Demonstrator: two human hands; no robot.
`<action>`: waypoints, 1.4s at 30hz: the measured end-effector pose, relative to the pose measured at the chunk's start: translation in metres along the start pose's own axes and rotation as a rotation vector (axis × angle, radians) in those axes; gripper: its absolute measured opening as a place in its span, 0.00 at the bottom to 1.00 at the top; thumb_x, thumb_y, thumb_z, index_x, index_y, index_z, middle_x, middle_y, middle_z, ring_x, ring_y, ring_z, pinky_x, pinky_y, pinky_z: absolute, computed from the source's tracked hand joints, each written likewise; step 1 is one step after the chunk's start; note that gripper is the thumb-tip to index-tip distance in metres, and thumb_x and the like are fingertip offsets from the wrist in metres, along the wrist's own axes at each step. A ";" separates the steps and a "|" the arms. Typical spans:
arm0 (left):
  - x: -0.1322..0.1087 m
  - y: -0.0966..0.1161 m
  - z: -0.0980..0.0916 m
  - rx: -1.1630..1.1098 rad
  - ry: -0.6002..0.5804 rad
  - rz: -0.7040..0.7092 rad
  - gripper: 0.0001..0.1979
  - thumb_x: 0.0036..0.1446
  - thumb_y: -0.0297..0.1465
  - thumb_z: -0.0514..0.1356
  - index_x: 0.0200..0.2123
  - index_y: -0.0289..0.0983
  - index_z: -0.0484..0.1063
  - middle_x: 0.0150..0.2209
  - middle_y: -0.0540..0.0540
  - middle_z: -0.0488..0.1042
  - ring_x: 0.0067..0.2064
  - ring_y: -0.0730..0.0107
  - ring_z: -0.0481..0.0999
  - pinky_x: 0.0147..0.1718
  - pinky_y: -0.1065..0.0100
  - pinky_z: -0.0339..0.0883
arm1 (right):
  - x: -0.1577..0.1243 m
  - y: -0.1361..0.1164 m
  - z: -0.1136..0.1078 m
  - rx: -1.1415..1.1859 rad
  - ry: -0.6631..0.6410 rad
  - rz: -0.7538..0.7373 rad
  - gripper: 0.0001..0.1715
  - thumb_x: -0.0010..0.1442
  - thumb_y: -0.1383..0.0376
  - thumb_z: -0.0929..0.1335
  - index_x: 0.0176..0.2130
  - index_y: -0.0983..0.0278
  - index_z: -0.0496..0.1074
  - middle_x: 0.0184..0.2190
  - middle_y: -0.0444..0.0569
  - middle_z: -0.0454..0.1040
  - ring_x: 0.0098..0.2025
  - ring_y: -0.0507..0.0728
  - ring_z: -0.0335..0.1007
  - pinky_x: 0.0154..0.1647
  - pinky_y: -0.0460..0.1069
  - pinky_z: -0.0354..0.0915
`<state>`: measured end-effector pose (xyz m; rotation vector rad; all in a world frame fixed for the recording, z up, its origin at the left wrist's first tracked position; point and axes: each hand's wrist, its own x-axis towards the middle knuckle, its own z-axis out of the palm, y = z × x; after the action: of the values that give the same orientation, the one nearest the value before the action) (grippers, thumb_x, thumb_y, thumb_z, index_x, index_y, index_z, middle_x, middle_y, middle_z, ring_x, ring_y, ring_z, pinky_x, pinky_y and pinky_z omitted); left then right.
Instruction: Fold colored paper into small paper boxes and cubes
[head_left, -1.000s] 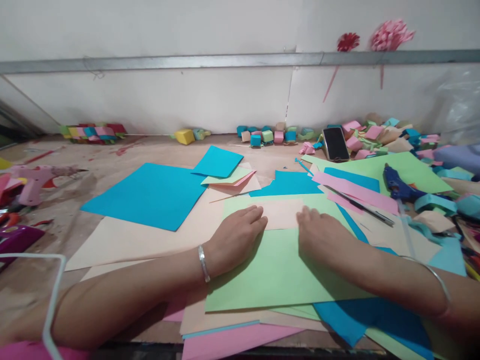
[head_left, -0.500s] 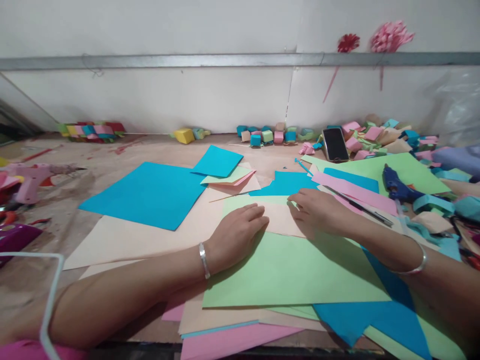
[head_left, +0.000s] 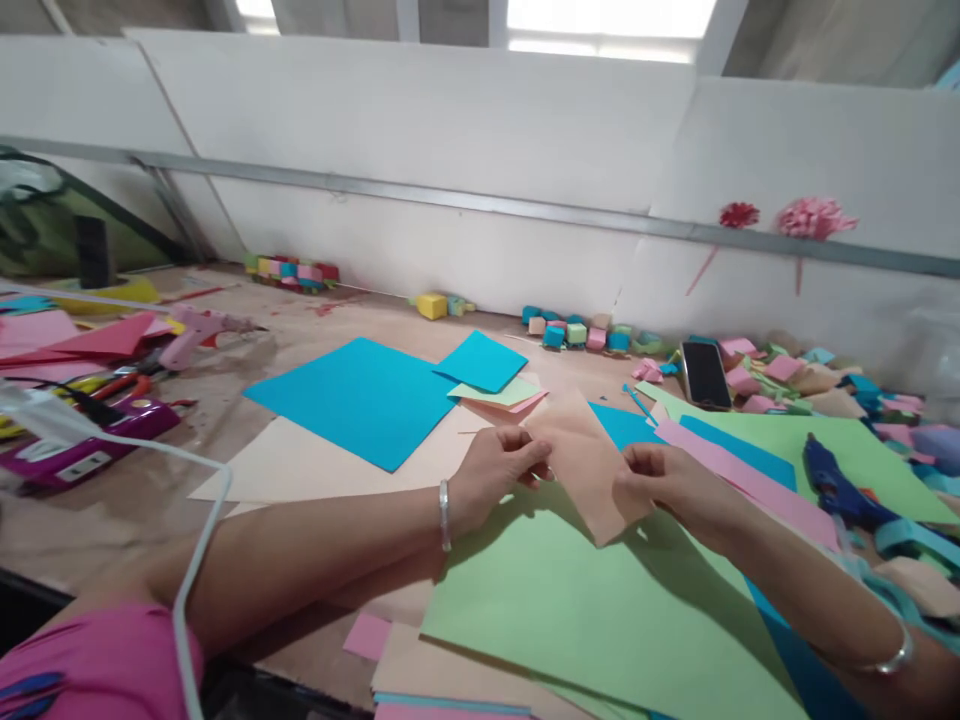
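Note:
Both my hands hold a small peach paper piece (head_left: 581,462) lifted a little above a large light green sheet (head_left: 600,610). My left hand (head_left: 495,472) pinches its left edge with the fingers closed. On the paper's right edge my right hand (head_left: 667,485) pinches likewise. The paper hangs tilted, one corner pointing down toward the green sheet. Silver bangles sit on both wrists.
Blue sheets (head_left: 360,395), peach and pink sheets lie about the tabletop. A phone (head_left: 703,374) and small paper cubes (head_left: 574,333) sit by the wall. A blue glue gun (head_left: 832,485) lies at right, a pink glue gun (head_left: 199,328) and purple tool (head_left: 82,450) at left.
Both hands went from pressing the peach paper flat on the green sheet to lifting it up, pinched at both sides. The camera view tilted up and swung left.

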<state>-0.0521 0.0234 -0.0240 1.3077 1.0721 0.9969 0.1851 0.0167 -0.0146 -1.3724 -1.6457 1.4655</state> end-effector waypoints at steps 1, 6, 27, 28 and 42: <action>-0.001 0.000 0.001 -0.012 0.006 -0.016 0.16 0.55 0.40 0.62 0.25 0.33 0.69 0.24 0.44 0.75 0.26 0.73 0.74 0.26 0.73 0.67 | -0.001 -0.001 0.002 0.014 -0.048 0.012 0.16 0.52 0.57 0.71 0.28 0.65 0.64 0.23 0.39 0.61 0.24 0.48 0.53 0.25 0.45 0.47; -0.007 -0.001 0.004 -0.025 -0.092 -0.104 0.14 0.53 0.36 0.62 0.23 0.32 0.69 0.22 0.46 0.74 0.20 0.78 0.70 0.20 0.76 0.64 | -0.008 -0.009 0.015 0.060 -0.066 -0.013 0.23 0.58 0.48 0.67 0.28 0.64 0.64 0.25 0.40 0.61 0.26 0.49 0.54 0.27 0.45 0.51; -0.018 0.009 0.008 -0.031 -0.299 -0.211 0.15 0.51 0.40 0.64 0.25 0.32 0.71 0.17 0.48 0.71 0.17 0.78 0.68 0.16 0.77 0.58 | -0.018 -0.008 0.043 0.077 0.253 -0.071 0.18 0.55 0.53 0.69 0.26 0.66 0.71 0.22 0.45 0.68 0.24 0.50 0.59 0.23 0.45 0.56; -0.018 0.009 0.008 -0.016 -0.287 -0.207 0.16 0.51 0.40 0.64 0.24 0.32 0.71 0.16 0.48 0.71 0.16 0.79 0.66 0.15 0.77 0.57 | -0.018 -0.008 0.043 0.085 0.255 -0.063 0.17 0.54 0.54 0.69 0.27 0.66 0.73 0.23 0.45 0.70 0.25 0.51 0.61 0.24 0.46 0.57; -0.021 0.017 0.007 0.209 -0.399 0.002 0.15 0.52 0.42 0.61 0.29 0.34 0.75 0.24 0.49 0.71 0.24 0.76 0.66 0.21 0.75 0.57 | -0.022 -0.009 0.047 -0.056 0.103 -0.142 0.32 0.52 0.58 0.71 0.55 0.64 0.68 0.20 0.41 0.72 0.21 0.50 0.61 0.22 0.45 0.56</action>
<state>-0.0492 0.0020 -0.0068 1.5967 0.8800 0.5986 0.1477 -0.0207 -0.0142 -1.3093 -1.6931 1.2569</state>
